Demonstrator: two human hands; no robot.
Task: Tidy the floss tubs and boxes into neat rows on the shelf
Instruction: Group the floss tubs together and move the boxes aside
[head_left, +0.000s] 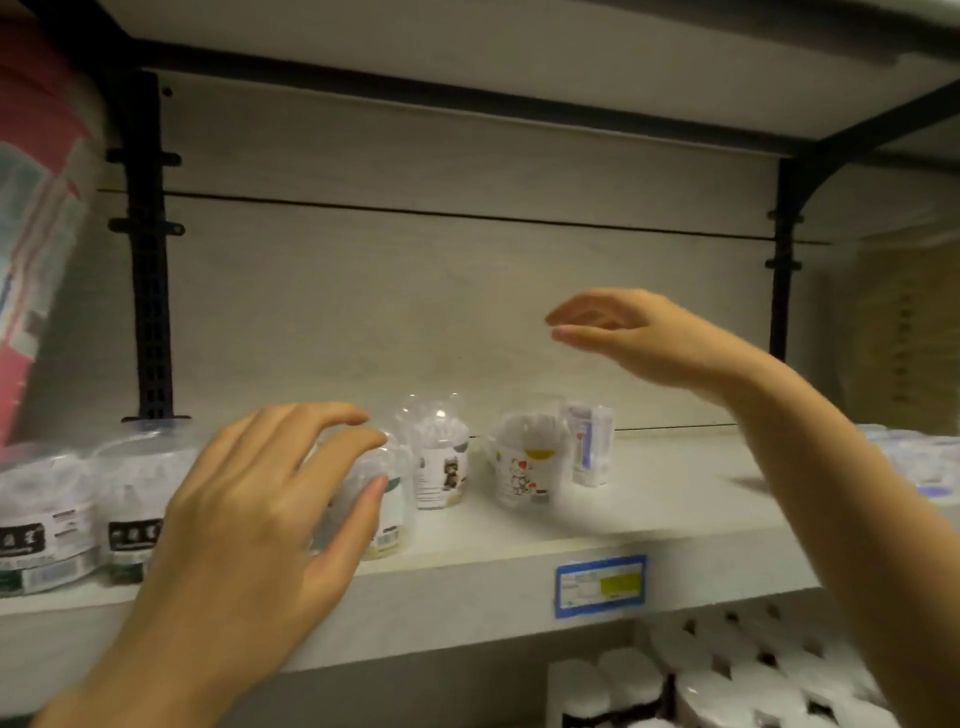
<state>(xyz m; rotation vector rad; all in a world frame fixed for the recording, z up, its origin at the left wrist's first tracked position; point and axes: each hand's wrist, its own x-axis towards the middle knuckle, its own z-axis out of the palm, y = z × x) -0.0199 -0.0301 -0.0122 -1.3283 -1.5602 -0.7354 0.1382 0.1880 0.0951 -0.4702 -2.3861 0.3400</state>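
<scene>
On the shelf (649, 509), two big tubs (47, 514) stand at nine o'clock of the clear floss tub (396, 501); two domed tubs (439, 457) and a small box (589, 447) stand at three o'clock. The left hand (249, 519) curves half-open round the clear floss tub, thumb touching it; whether it grips is unclear. The right hand (639, 332) hovers at one o'clock, fingers straight, holding nothing.

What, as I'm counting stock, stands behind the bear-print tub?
A small white box with blue print stands upright just behind the bear-print tub, to its right. The tub overlaps the box's left edge, hiding that part.
</scene>
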